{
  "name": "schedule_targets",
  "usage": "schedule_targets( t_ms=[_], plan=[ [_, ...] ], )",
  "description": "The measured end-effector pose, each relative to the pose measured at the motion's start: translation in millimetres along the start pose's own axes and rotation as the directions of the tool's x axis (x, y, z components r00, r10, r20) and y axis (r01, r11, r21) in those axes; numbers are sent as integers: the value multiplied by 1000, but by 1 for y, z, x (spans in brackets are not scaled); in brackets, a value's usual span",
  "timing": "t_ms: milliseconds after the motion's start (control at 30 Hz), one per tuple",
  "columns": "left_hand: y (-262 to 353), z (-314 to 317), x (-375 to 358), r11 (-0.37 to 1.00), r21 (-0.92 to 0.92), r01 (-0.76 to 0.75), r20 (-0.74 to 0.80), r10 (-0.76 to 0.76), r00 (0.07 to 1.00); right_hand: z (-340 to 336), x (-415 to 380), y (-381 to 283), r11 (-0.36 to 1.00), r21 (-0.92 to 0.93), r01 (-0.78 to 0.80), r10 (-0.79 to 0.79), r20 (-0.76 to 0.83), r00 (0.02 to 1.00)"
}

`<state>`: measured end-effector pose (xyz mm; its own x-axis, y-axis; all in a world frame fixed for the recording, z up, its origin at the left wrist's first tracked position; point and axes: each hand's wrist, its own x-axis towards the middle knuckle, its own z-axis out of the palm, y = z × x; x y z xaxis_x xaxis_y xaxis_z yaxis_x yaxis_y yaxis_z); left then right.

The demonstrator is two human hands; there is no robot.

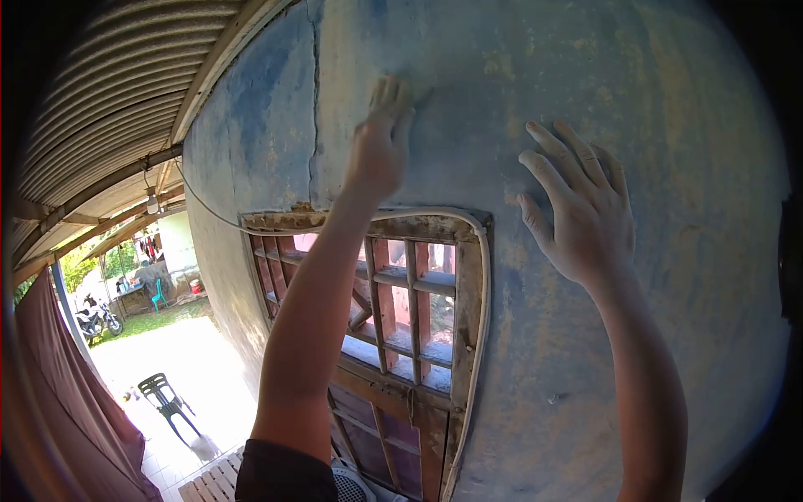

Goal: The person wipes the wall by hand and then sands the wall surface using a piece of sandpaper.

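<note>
Both my hands are raised to a blue-grey wall (519, 75) with worn, patchy paint. My left hand (382, 142) is up above the window frame, against or close to the wall, and its fingers are blurred by motion; whether anything is under them is hidden. To the right, my right hand (581, 197) has its fingers spread and holds nothing, its fingertips dusty and at the wall surface. A long crack (315, 109) runs down the wall left of my left hand. Below is a wooden window (473, 309) with bars, crossed partly by my left forearm.
A white cable (483, 276) runs along the window frame. Corrugated roofing (125, 75) slopes overhead at the left. Beyond are a brown curtain (67, 393), a dark chair (165, 400), a motorcycle (99, 318) and a slatted wooden surface (216, 483). A fan-like round grille (351, 485) shows below.
</note>
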<state>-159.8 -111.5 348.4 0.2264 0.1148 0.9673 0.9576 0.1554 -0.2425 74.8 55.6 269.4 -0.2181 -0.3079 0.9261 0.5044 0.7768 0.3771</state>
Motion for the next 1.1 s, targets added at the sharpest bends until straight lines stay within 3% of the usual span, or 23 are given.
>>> schedule_targets(
  t_ms=[67, 100, 233, 333, 467, 600, 633, 767, 833, 867, 933, 1033, 1100],
  plan=[
    [-2, -9, 28, 963, -70, 259, -31, -262, 965, 0, -1, 1, 1000, -10, 10, -10, 1, 1000],
    [1, -6, 25, 963, -74, 259, -36, -263, 964, 0, -1, 1, 1000, -15, 14, -14, 0, 1000],
    [35, 13, -27, 1000, -14, -27, 33, 28, 999, -4, -4, 0, 1000, 16, -1, 1, 11, 1000],
    [50, 8, -83, 999, -34, 11, 112, -7, 994, -4, -5, -2, 999, 39, -9, 8, 30, 1000],
    [29, 8, -63, 998, -28, -51, 53, 52, 997, -7, 0, -3, 1000, 19, -18, 16, 78, 997],
    [3, 5, 12, 989, 25, 148, -78, -146, 986, -4, 1, -3, 1000, -9, -5, 6, 88, 996],
    [4, 5, 16, 977, 48, 210, -119, -203, 972, -4, 0, -4, 1000, -24, -3, 5, 97, 995],
    [31, 13, -18, 975, -48, 217, -74, -220, 973, -5, -6, 1, 999, -22, 29, -26, 111, 993],
    [29, 11, -51, 999, 12, -44, 22, 43, 999, -7, -9, 3, 999, -16, 45, -43, 123, 991],
    [25, 5, -61, 999, 13, -40, 21, 40, 999, -7, -10, 4, 998, -15, 62, -59, 130, 990],
    [13, -14, -70, 974, 17, -225, 229, 215, 949, -6, -13, 6, 997, -1, 82, -81, 131, 988],
    [-13, -33, -40, 931, 62, -359, 320, 322, 891, -6, -7, 5, 997, -3, 78, -77, 132, 988],
    [-38, -30, -6, 955, 101, -278, 163, 260, 952, -6, -2, 1, 998, -1, 67, -66, 154, 986]
  ],
)
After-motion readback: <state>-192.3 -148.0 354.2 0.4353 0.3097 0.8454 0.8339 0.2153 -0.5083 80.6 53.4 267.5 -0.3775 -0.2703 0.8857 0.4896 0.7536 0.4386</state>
